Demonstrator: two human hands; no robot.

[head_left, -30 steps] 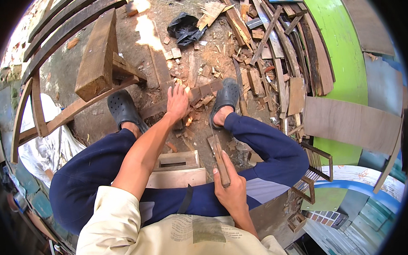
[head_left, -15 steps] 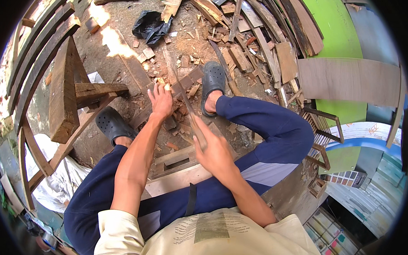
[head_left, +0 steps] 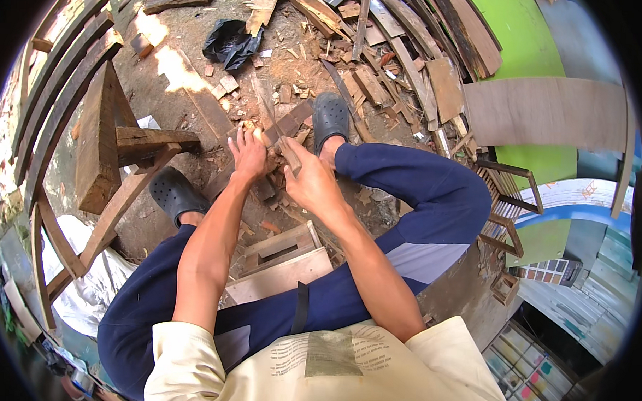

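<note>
My right hand (head_left: pixel 311 179) is closed around the wooden handle of a handsaw (head_left: pixel 267 110). The long, thin blade points forward and slightly left, crossing a dark brown plank (head_left: pixel 296 116) low between my feet. Just left of the blade, my left hand (head_left: pixel 249 154) presses down on the wood with its fingers spread. My hands partly cover the plank, and the saw's teeth cannot be made out. Scraps of brown wood lie under and around both hands.
A pale wooden frame (head_left: pixel 279 273) lies close to my lap. At left stand curved slats and a heavy wooden beam (head_left: pixel 99 143). Wood offcuts (head_left: pixel 374 89) are heaped at far right, near a black plastic bag (head_left: pixel 231 43). A small slatted wooden rack (head_left: pixel 501 200) stands right of my knee.
My right hand has pushed the saw forward and left, bringing its handle close to my left hand. The left hand stays on the wood.
</note>
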